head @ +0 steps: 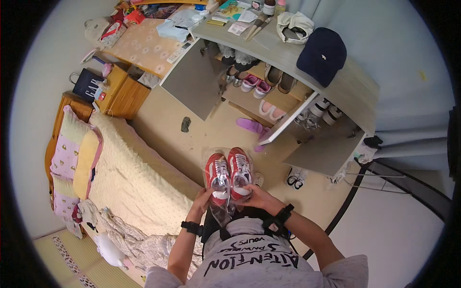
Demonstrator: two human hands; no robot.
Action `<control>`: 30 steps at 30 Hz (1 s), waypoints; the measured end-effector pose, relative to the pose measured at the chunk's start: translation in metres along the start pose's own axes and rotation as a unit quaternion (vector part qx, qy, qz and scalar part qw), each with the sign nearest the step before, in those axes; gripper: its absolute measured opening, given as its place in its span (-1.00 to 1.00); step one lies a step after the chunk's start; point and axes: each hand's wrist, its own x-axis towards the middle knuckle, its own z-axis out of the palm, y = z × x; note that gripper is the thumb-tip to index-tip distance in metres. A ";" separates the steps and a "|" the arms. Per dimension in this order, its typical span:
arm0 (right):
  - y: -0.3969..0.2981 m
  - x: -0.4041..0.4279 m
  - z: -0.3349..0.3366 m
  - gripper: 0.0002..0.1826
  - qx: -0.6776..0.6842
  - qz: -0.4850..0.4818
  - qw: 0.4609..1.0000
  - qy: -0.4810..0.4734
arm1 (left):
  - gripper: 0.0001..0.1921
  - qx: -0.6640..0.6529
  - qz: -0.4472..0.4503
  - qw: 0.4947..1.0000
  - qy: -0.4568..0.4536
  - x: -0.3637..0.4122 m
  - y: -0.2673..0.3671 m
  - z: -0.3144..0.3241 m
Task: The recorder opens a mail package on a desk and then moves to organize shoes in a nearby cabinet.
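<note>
A pair of red sneakers (217,176) with white laces lies side by side in a clear plastic bag (222,212), close in front of my body. My left hand (203,200) grips the bag and the heel end of one shoe from the left. From the right, my right hand (260,198) holds the other shoe through the plastic, its thumb over the heel. Ahead stands a grey shoe cabinet (284,46) with its doors swung out. Inside are pink-and-white sneakers (262,87), brown shoes (273,74), pale pink shoes (267,108) and black-and-white shoes.
Purple slippers (249,125) and a dark scrap (186,124) lie on the floor. White sandals (296,179) sit below the right cabinet door (320,153). A bed (144,172) is on the left. A navy cap (321,55) rests on the cabinet top.
</note>
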 end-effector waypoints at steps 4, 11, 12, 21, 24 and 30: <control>-0.023 0.060 -0.004 -0.58 0.008 -0.071 0.996 0.050 | -0.52 -0.100 -0.108 0.988 -0.048 0.036 0.049 -0.011; -0.049 0.154 0.020 -0.55 0.096 -0.136 0.974 0.156 | -0.56 -0.116 -0.225 0.964 -0.085 0.134 0.096 -0.071; -0.058 0.168 0.013 -0.57 0.110 -0.162 0.965 0.173 | -0.57 -0.111 -0.236 0.963 -0.075 0.150 0.103 -0.063; -0.186 0.238 -0.004 -0.65 0.066 -0.147 0.976 0.148 | -0.52 -0.055 -0.208 0.973 -0.084 0.303 0.106 -0.073; -0.239 0.284 -0.061 -0.77 0.156 -0.266 0.915 0.260 | -0.48 0.287 0.071 0.943 -0.154 0.378 0.073 -0.058; -0.306 0.372 -0.122 -0.70 0.113 -0.371 0.915 0.114 | -0.59 0.159 -0.150 0.975 -0.043 0.591 0.013 -0.093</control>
